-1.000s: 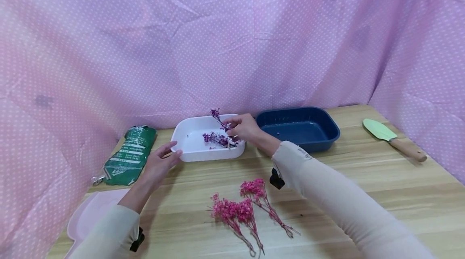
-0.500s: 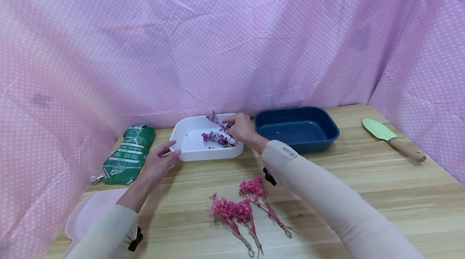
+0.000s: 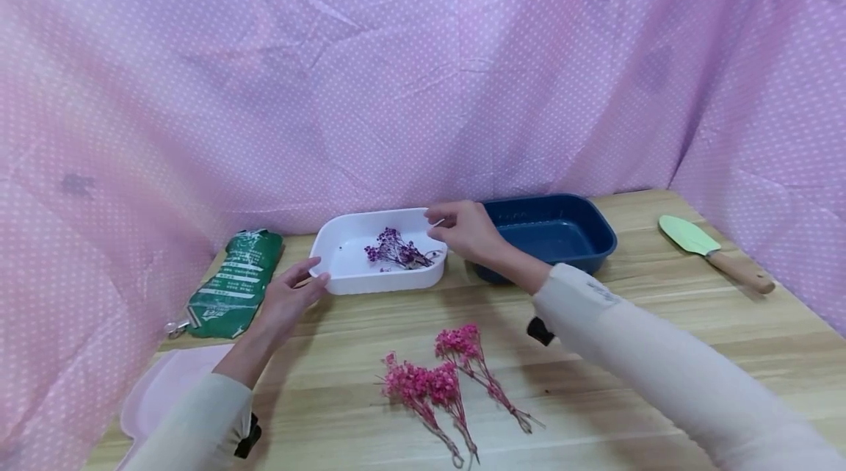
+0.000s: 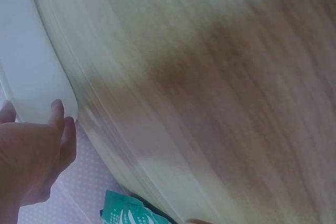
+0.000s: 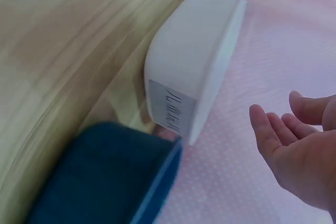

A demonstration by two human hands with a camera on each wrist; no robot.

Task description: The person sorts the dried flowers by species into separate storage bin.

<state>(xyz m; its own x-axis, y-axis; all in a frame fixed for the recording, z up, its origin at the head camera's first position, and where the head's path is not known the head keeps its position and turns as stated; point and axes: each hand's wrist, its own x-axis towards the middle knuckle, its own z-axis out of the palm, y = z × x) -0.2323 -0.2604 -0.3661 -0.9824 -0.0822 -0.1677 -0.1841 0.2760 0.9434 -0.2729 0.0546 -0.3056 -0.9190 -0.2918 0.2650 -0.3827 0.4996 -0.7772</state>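
Note:
In the head view a white tray (image 3: pixel 370 282) stands at the back of the table, with small bunches of dried purple flowers (image 3: pixel 399 249) lying together in its right part. My left hand (image 3: pixel 291 295) rests its fingertips against the tray's left end, fingers mostly straight; the left wrist view shows the same fingers (image 4: pixel 57 109) on the outer wall. My right hand (image 3: pixel 471 233) is raised over the gap between the white tray and a dark blue tray (image 3: pixel 575 261). Nothing is between its loosely bent fingers, and the right wrist view shows them apart from both trays.
Bunches of dried pink flowers (image 3: pixel 423 381) lie on the table (image 3: pixel 595 353) in front. A green packet (image 3: pixel 238 283) with a clip and a pale pink board (image 3: pixel 155 390) lie at left. A green-bladed spatula (image 3: pixel 690 236) lies far right. Polka-dot cloth (image 3: pixel 423 74) hangs behind.
My right hand has let go of a purple flower bunch, which now lies in the white tray with the others, and has moved right toward the blue tray. My left hand stays put.

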